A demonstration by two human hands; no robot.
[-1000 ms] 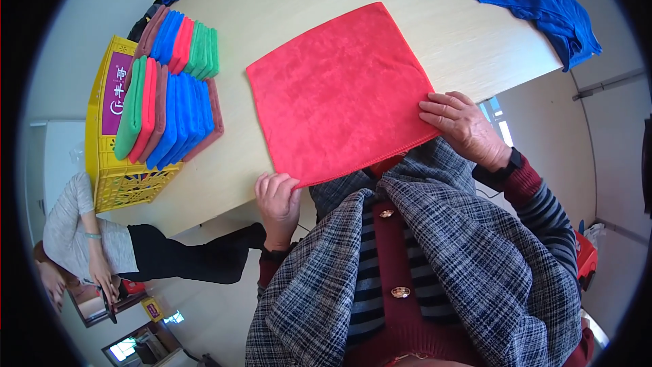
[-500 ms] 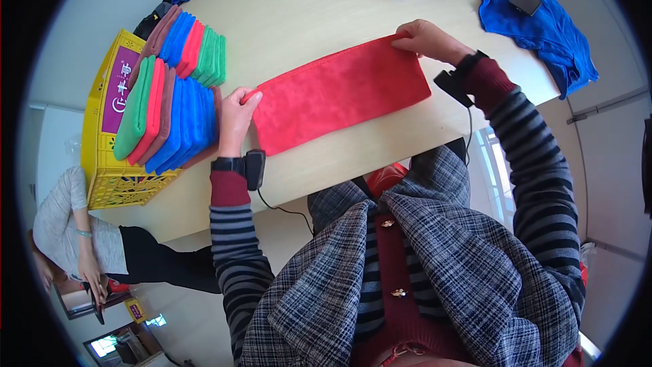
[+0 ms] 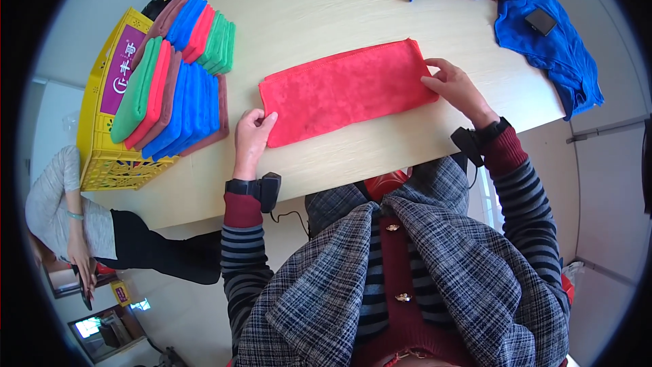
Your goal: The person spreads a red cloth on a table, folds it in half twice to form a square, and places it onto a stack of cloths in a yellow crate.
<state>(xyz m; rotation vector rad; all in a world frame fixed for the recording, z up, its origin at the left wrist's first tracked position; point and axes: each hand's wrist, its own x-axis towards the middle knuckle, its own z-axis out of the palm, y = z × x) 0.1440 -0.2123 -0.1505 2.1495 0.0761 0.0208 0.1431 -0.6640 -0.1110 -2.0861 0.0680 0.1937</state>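
Observation:
A folded red towel [image 3: 350, 92] lies flat on the table in front of me, its long sides slanting up to the right. At its left end, my left hand [image 3: 252, 137] has curled fingers, with the thumb over the edge in a loose pinch. My right hand [image 3: 462, 92] is by the opposite end; its thumb and index finger are apart, the thumb tip touching the towel's edge. Each wrist wears a black strapped device.
To the left, a yellow plastic crate [image 3: 109, 166] stands beside two rows of folded towels [image 3: 183, 105] in green, red, brown and blue. Blue cloths [image 3: 550, 47] lie at the far right, one with a small black device [image 3: 540, 22] on it. A person [image 3: 81, 217] sits at the left, holding a phone.
The red towel has come down flat onto the table. My right hand has loosened and moved down along its right end; my left hand has slid lower on the left edge.

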